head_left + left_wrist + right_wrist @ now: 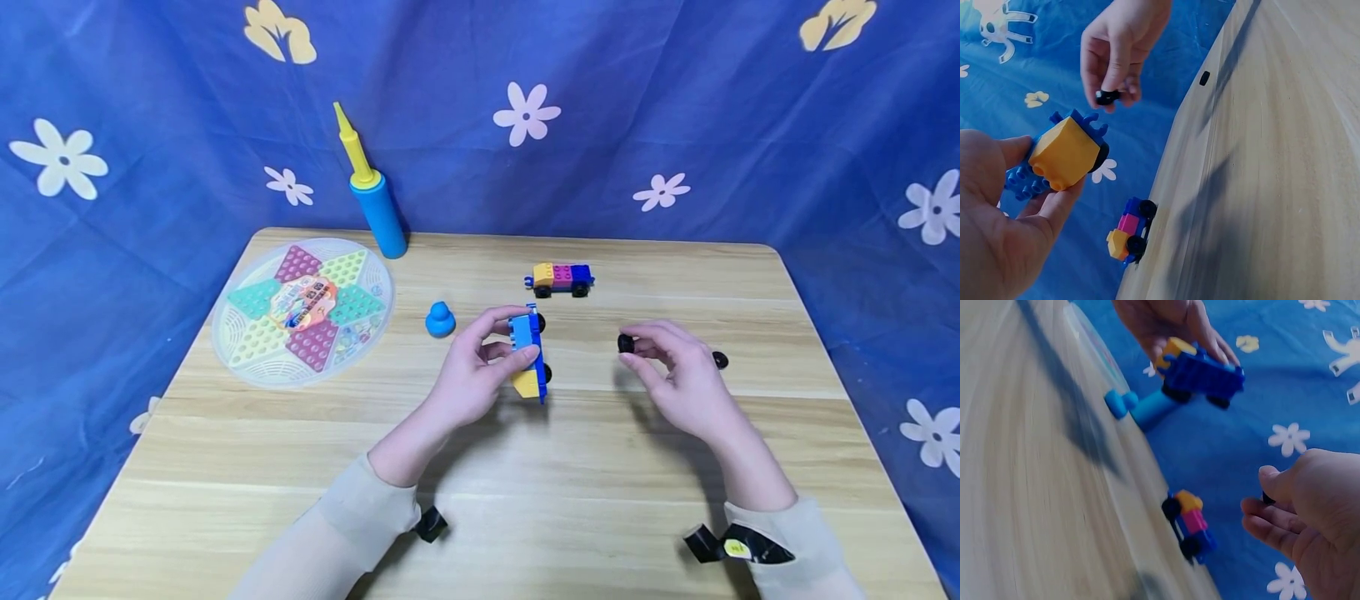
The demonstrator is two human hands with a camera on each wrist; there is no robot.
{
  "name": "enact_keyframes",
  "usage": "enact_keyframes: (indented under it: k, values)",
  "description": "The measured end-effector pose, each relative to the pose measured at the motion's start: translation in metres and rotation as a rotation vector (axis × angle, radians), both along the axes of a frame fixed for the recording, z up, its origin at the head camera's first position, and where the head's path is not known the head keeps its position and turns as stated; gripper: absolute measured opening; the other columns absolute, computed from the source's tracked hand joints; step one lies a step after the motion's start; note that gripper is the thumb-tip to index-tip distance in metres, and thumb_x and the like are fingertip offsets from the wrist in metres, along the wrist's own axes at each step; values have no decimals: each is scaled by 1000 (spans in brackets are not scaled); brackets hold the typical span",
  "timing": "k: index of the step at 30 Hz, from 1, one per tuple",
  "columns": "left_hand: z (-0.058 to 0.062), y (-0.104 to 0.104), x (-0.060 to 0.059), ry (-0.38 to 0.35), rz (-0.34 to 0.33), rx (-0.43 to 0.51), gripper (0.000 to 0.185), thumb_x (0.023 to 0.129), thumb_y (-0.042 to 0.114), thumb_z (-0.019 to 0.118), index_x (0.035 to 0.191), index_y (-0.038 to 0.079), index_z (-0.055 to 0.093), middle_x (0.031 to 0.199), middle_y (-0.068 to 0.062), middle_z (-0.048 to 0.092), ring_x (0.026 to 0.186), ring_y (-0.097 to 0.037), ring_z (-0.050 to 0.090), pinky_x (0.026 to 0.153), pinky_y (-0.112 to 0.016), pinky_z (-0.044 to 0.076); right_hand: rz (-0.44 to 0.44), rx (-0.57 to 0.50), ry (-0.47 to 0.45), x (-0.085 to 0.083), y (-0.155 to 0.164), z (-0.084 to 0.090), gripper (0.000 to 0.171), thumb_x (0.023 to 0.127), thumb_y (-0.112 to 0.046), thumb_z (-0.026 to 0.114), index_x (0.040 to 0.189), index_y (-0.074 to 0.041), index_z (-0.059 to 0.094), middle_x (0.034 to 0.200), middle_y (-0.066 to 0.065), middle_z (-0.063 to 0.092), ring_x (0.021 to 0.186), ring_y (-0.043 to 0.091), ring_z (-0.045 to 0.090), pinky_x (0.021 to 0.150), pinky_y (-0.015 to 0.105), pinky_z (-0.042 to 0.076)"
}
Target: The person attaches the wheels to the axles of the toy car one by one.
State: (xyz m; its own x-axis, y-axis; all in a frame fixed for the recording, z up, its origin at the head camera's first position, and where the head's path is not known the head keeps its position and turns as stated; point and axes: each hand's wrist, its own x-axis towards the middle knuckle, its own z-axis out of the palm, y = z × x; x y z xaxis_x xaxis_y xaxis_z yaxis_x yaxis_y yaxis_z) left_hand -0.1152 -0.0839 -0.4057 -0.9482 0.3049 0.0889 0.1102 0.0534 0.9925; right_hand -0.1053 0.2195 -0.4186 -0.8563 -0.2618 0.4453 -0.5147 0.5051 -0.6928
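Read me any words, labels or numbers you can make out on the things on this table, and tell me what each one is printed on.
No text can be read.
Round game board: its centre carries a colourful printed label, too small and blurred to read.
Right wrist strap: a yellow tag with dark marks, too small to read.
Toy car in the left hand, black wheel in the right hand, second car, pump: no print seen.

A game board [303, 310] lies near the desk's [480, 500] left edge, a pump [372, 200] stands at the back edge behind it, and a brick car [561, 278] sits mid-desk toward the back, with a loose wheel [720, 359] nearer the right edge.
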Motion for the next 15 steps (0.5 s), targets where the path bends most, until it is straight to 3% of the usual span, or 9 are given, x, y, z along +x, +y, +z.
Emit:
enact_keyframes:
  k: [3, 15]
  values:
    - [0, 0, 0, 11, -3, -10, 47, 100, 12, 76, 144, 23, 63, 127, -12, 59, 82, -28, 71, 71, -42, 62, 29, -22, 25, 4, -9, 7, 38, 89, 9, 80, 125, -3, 73, 116, 4, 73, 93, 19, 72, 90, 17, 55]
    - [4, 3, 2, 18, 7, -59, 46, 100, 15, 76, 143, 26, 64, 124, -10, 59, 80, -28, 69, 71, -36, 60, 102, -42, 14, 10, -27, 18, 38, 90, 9, 80, 125, -3, 73, 116, 2, 71, 95, 14, 69, 90, 21, 57]
